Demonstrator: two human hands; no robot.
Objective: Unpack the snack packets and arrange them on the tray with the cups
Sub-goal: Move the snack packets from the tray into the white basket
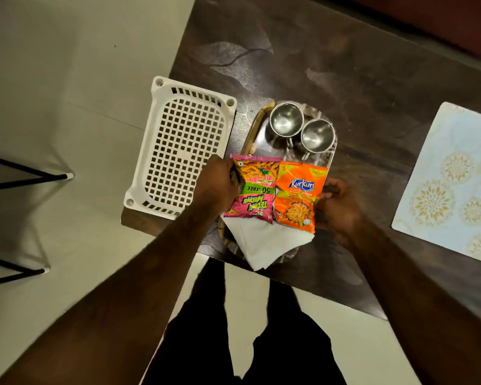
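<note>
An oval tray [254,126] lies on the dark table. Two steel cups [285,119] [317,136] stand at its far end. A pink snack packet [252,190] and an orange snack packet [299,198] lie side by side on the tray's near half, over a white napkin [261,243]. My left hand [215,184] grips the pink packet's left edge. My right hand [338,207] holds the orange packet's right edge.
A white perforated plastic basket [178,148], with nothing in it, sits left of the tray at the table's corner. A pale patterned placemat [453,184] lies to the right. Black metal legs [25,179] stand on the floor at the left.
</note>
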